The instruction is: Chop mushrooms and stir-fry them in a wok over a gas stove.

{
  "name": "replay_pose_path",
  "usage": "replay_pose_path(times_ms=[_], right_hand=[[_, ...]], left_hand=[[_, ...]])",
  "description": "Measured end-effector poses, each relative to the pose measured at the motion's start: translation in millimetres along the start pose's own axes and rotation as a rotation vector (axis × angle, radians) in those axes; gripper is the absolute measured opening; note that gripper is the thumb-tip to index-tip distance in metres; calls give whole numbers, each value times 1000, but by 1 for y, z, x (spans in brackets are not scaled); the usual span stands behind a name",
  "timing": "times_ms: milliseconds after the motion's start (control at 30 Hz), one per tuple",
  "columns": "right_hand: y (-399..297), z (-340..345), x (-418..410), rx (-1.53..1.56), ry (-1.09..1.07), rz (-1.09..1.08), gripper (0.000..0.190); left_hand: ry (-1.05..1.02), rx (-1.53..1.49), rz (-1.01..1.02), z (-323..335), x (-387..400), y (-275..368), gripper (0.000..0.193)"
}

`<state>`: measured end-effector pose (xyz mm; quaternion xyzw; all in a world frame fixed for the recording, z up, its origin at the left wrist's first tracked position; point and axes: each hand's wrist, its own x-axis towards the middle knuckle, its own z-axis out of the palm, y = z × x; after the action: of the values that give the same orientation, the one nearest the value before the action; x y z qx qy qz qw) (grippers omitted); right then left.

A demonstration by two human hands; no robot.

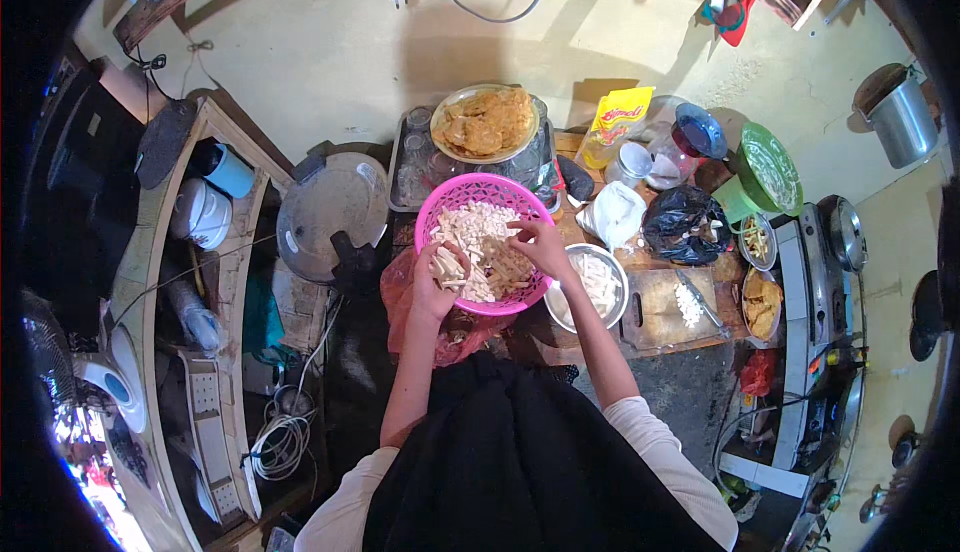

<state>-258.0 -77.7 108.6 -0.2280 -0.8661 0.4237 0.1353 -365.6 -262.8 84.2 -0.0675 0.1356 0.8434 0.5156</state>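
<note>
A pink plastic basket [424, 214] with a pierced rim stands in front of me, holding small pale diced pieces [472, 223] and some brownish ones [510, 263]. My left hand [436, 282] is at the basket's left side, its fingers around a bunch of pale cut sticks [448, 267]. Over the basket's right side is my right hand [541, 246], with thumb and forefinger close together; whether something is pinched between them is too small to tell. Beside the basket, partly behind my right forearm, a metal bowl [556, 313] contains more pale sticks [596, 282].
Right of the bowl lies a cutting board [652, 327] with a knife [699, 298] and chopped white bits [688, 306]. Behind the basket, a plate of fried food [484, 124] rests above a tray of glasses [409, 195]. A black plastic bag [681, 222] and a gas stove [821, 274] are farther right.
</note>
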Motion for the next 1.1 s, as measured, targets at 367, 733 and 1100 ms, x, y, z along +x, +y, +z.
replay_pose_path(times_ms=[367, 733, 1100], right_hand=[[-95, 4, -18, 165, -178, -266, 25], [6, 70, -20, -319, 200, 12, 13], [-10, 40, -5, 12, 231, 93, 20]], left_hand=[[215, 178, -18, 13, 2, 0, 18], [79, -253, -5, 13, -4, 16, 13], [125, -84, 19, 13, -4, 9, 14]])
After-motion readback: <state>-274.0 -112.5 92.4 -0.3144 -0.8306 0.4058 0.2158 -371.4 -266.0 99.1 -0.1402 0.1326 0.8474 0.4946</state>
